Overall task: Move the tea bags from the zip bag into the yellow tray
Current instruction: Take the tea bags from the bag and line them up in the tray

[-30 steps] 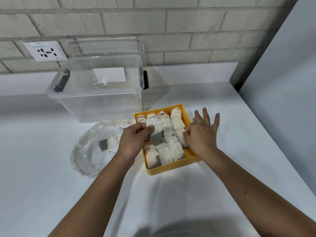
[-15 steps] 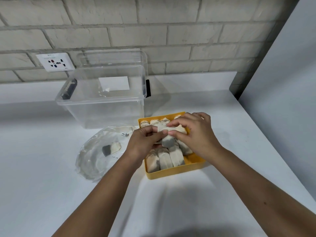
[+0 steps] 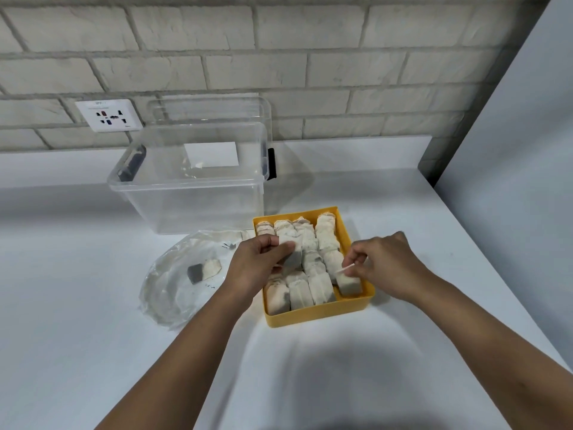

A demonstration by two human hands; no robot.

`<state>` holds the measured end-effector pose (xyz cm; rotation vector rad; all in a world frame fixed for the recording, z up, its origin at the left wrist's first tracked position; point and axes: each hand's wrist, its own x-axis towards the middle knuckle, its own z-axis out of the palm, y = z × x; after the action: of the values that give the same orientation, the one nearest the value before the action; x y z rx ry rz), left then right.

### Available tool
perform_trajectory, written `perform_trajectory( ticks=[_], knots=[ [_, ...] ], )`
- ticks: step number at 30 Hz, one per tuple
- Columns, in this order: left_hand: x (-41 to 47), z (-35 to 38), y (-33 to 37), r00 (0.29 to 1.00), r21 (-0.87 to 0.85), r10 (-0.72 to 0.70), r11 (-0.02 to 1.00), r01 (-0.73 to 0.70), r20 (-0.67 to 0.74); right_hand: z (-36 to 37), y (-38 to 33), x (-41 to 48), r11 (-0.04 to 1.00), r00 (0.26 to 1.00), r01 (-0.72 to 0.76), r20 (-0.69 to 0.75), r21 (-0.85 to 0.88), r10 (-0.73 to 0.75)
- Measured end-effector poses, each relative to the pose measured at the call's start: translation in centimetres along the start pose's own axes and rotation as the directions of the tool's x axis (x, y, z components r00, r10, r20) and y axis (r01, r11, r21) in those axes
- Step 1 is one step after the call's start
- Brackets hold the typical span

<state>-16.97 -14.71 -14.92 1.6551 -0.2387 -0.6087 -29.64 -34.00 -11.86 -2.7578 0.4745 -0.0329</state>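
My left hand (image 3: 257, 270) pinches a tea bag (image 3: 294, 257) between thumb and fingers above the left side of the yellow tray (image 3: 319, 315). My right hand (image 3: 387, 268) pinches the top edge of a second tea bag (image 3: 348, 282), which stands in the tray's near right corner. A last tea bag (image 3: 204, 270) lies inside the zip bag (image 3: 167, 293) on the table (image 3: 93, 336), left of the tray.
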Motion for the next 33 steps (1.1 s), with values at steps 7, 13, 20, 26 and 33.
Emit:
perform_trajectory(
  ticks=[7,13,20,26,33],
  knots=[
    [0.3,0.0,-0.5,0.999,0.102,0.037,0.994,-0.036,-0.010,3.0,-0.1,0.8,0.960,0.996,0.049,-0.054,-0.277,-0.067],
    [0.4,-0.4,-0.4,0.999,0.131,0.035,0.991,-0.034,-0.006,3.4,0.4,1.3,0.923,0.988,0.032,-0.129,-0.384,-0.088],
    [0.7,-0.2,0.0,0.999,0.138,0.028,0.990,-0.030,0.018,2.3,0.4,1.7,0.970,0.988,0.011,-0.147,-0.242,-0.048],
    [0.8,1.9,1.4,0.994,0.086,0.034,0.995,-0.042,0.101,-0.6,-1.7,2.6,0.988,0.965,0.132,-0.238,0.079,-0.110],
    [1.0,3.8,1.8,0.937,0.396,0.248,0.857,-0.330,0.245,-1.4,-0.8,0.9,0.993,0.966,0.089,-0.237,-0.079,-0.106]
  ],
)
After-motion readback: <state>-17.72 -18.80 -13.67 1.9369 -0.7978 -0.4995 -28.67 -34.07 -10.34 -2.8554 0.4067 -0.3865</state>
